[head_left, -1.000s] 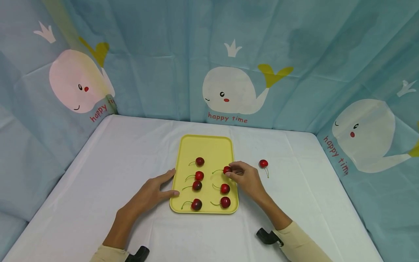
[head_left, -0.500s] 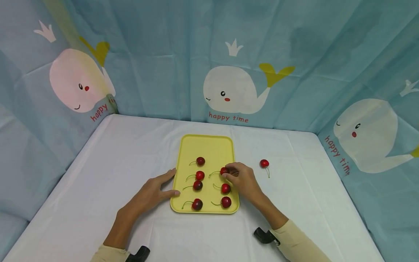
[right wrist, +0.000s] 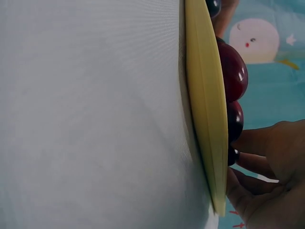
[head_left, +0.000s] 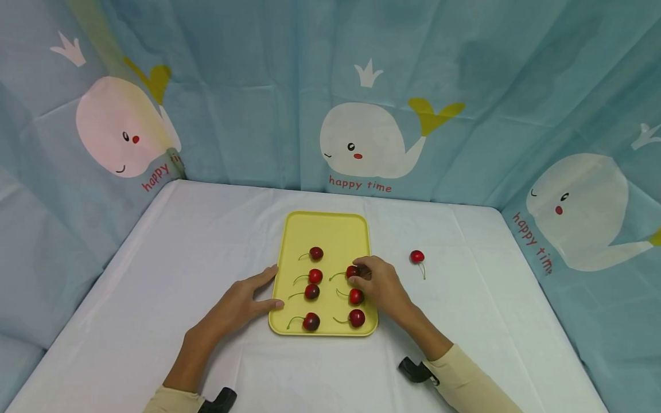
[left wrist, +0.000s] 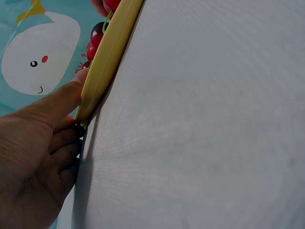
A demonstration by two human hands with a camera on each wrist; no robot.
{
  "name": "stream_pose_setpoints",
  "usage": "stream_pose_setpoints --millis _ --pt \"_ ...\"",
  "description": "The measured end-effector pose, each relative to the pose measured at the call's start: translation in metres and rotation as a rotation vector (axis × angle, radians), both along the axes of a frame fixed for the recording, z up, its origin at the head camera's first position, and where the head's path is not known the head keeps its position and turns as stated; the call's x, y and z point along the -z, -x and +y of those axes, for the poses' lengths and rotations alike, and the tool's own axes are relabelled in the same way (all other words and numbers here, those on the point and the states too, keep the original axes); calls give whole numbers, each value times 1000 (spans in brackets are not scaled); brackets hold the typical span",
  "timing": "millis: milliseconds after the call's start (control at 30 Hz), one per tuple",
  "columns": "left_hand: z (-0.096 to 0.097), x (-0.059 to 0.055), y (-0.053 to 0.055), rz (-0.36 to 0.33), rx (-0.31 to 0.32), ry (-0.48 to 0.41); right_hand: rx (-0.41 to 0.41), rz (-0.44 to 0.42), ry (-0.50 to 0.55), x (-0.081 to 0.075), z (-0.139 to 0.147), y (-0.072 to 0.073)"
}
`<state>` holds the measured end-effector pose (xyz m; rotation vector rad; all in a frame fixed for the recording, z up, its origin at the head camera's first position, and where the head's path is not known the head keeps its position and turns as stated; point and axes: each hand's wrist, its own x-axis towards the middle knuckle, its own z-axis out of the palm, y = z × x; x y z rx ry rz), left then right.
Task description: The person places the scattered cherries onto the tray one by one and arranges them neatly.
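A yellow tray lies on the white cloth with several red cherries in two columns, stems pointing left. At its left side my left hand holds the edge; in the left wrist view the thumb lies over the rim and the other fingers are bent against the side. My right hand reaches over the right rim and pinches a cherry, the topmost of the right column. Below it sit a cherry and another cherry. In the right wrist view the pinched cherry is partly hidden.
One cherry lies on the white cloth right of the tray, its stem toward the front. A blue curtain with whale prints rises behind and on both sides of the table.
My right hand has moved slightly left and toward me with the cherry, bringing it further into the tray. The left hand has stayed in place.
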<state>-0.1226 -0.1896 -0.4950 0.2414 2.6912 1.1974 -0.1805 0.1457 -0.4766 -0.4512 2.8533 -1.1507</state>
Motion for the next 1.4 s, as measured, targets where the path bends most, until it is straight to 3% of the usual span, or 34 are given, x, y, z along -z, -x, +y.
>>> stream_pose_setpoints --millis 367,800,1400 --pt "0 0 0 3 1 -8 6 -4 25 1 2 -1" --pt "1 -4 -2 -3 -1 6 9 30 165 2 17 -3" --pt "1 -3 -1 -11 0 5 108 59 180 -2 40 2"
